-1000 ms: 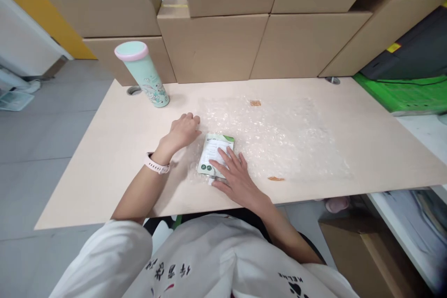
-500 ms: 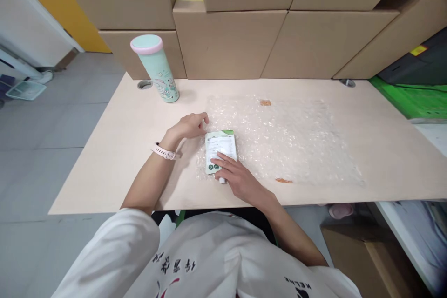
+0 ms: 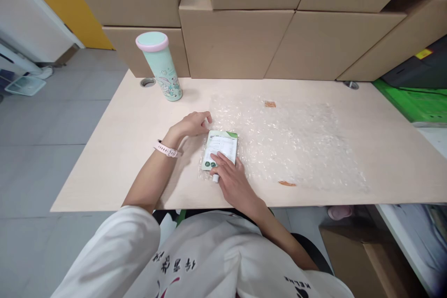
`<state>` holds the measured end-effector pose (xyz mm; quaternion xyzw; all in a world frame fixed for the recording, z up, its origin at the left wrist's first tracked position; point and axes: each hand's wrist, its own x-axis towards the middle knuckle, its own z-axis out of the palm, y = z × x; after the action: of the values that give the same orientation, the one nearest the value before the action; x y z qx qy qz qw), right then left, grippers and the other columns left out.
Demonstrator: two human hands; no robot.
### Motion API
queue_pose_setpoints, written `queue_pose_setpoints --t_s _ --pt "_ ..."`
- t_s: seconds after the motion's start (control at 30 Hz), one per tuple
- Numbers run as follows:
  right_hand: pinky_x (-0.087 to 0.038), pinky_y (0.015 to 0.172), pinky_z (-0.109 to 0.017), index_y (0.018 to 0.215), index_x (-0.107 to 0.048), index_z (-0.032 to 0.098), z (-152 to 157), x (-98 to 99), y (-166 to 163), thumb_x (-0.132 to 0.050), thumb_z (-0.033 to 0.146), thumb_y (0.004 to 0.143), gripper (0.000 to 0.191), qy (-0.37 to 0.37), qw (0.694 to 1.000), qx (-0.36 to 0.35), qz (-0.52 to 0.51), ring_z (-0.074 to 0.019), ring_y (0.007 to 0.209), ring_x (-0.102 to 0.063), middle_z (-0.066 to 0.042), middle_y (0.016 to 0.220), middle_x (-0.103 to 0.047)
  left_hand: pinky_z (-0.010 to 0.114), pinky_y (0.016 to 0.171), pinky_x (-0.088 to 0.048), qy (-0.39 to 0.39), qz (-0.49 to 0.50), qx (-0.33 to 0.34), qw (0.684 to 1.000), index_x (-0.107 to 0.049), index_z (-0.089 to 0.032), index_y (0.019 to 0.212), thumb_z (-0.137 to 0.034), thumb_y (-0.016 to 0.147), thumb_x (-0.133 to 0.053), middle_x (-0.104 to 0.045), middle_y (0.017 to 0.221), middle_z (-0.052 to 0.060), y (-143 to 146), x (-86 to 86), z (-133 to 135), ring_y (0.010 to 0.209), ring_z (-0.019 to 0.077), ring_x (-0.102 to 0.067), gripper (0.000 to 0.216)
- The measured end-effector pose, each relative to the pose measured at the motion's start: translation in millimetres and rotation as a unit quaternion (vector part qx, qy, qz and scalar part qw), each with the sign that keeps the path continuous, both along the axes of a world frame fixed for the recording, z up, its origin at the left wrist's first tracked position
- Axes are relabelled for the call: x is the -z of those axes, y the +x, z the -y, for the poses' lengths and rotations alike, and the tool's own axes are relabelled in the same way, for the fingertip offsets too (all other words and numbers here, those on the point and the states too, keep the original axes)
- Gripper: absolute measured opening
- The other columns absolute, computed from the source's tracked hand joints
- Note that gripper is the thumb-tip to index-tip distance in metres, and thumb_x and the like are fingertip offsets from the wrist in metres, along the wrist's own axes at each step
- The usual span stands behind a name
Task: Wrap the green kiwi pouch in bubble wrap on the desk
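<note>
A flat pouch (image 3: 225,143) in white and green, with printed text and a small white cap (image 3: 215,178) at its near end, lies on the left part of a clear bubble wrap sheet (image 3: 289,139). My right hand (image 3: 233,181) lies over the pouch's lower right, fingers across its front and thumb beside the cap. At the wrap's left edge, by the pouch's upper left corner, my left hand (image 3: 192,124) has its fingers bent and closed on the wrap; its fingertips are partly hidden. A pink band circles the left wrist.
A mint tumbler (image 3: 162,67) with a pink-rimmed lid stands at the table's back left. Cardboard boxes (image 3: 237,44) are stacked along the back edge. A green item (image 3: 412,102) is at the right, beneath a dark case (image 3: 422,63). Brown tape pieces (image 3: 270,104) stick to the wrap.
My right hand has shifted slightly left, and the pouch has turned a little, its capped end swinging left. My left hand stays at the wrap's edge. The view has shifted slightly.
</note>
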<state>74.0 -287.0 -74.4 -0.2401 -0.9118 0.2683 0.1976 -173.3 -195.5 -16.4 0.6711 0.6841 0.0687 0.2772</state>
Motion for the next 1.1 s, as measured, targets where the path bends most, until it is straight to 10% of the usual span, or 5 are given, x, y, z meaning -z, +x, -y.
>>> queue_pose_setpoints --t_s 0.1,0.4,0.6,0.77,1.1 --pt "-0.005 0.119 -0.073 0.114 -0.055 0.025 2.3 -4.3 4.4 -0.037 0.003 0.089 0.038 0.015 0.999 0.014 0.031 -0.0276 0.153 -0.025 -0.005 0.158 -0.044 0.026 0.062 -0.043 0.006 0.003 -0.015 1.000 -0.063 -0.021 0.106 -0.017 0.077 -0.059 -0.067 0.069 -0.001 3.1 -5.7 2.8 0.058 0.0154 -0.061 0.029" --pt "-0.013 0.123 -0.063 0.110 -0.054 0.025 -6.4 -20.7 13.3 -0.059 0.034 0.095 0.019 -0.058 0.996 -0.036 0.054 -0.0270 0.157 -0.013 -0.006 0.164 -0.034 0.026 0.055 -0.047 -0.030 0.152 -0.047 0.987 -0.050 -0.019 0.132 -0.025 0.086 -0.058 -0.066 0.070 -0.001 16.3 -7.9 14.6 0.052 0.0161 -0.062 0.047" --pt "-0.011 0.124 -0.061 0.110 -0.054 0.025 -6.2 -15.8 14.4 -0.065 0.044 0.092 0.029 -0.054 0.997 -0.032 0.033 -0.0266 0.157 -0.012 -0.007 0.162 -0.036 0.022 0.051 -0.045 -0.047 0.273 -0.073 0.958 -0.004 -0.018 0.162 -0.028 0.087 -0.062 -0.057 0.069 -0.006 33.5 -8.0 62.3 0.053 0.0127 -0.059 0.094" --pt "-0.011 0.125 -0.060 0.109 -0.053 0.025 -7.1 -16.5 22.5 -0.062 0.044 0.095 0.026 -0.099 0.995 -0.032 -0.012 -0.0253 0.156 -0.015 -0.008 0.163 -0.034 0.020 0.054 -0.037 0.045 0.277 -0.097 0.955 -0.010 -0.025 0.162 -0.030 0.090 -0.063 -0.047 0.071 -0.008 57.7 -4.2 103.2 0.056 0.0074 -0.044 0.090" --pt "-0.052 0.096 -0.042 0.115 -0.051 0.028 -24.3 -25.9 86.1 -0.056 0.044 0.096 0.025 -0.318 0.919 0.096 -0.214 -0.0248 0.120 -0.062 -0.009 0.136 -0.059 0.039 0.091 -0.055 0.146 0.441 -0.026 0.885 -0.012 -0.036 0.159 -0.032 0.094 -0.065 -0.060 0.131 0.010 144.8 -12.1 118.2 0.113 0.0228 -0.063 0.084"
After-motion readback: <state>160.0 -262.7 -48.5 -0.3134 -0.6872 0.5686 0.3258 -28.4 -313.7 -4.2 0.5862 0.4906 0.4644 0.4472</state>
